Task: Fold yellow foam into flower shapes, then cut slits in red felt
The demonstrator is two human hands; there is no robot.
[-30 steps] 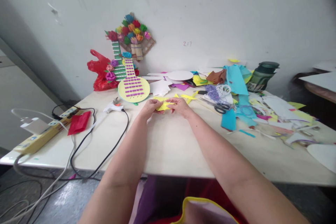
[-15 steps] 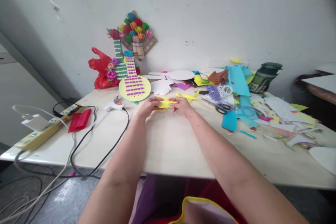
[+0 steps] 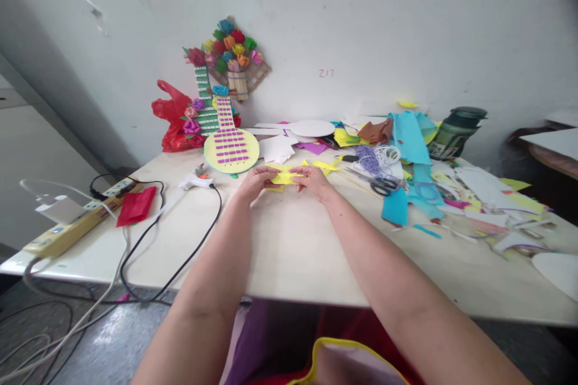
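Paper [image 3: 284, 178], thin and bright yellow, is right of the pale-yellow, round-bodied toy guitar [image 3: 232, 157] and nearer the person, its ends pinched in the fingers of left hand [image 3: 261, 183] and right hand [image 3: 312, 183]. Behind the guitar, a brown bundled-stick holder [image 3: 237, 86] contains multicoloured flowers [image 3: 229, 43]. Left of the guitar is a crumpled red plastic bag [image 3: 171, 123]; far right, a dark-green lidded bottle [image 3: 455, 135], contents unclear.

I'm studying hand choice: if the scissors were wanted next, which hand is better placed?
Probably the right hand: the scissors lie on its side, farther from the left hand. Both hands hold yellow paper.
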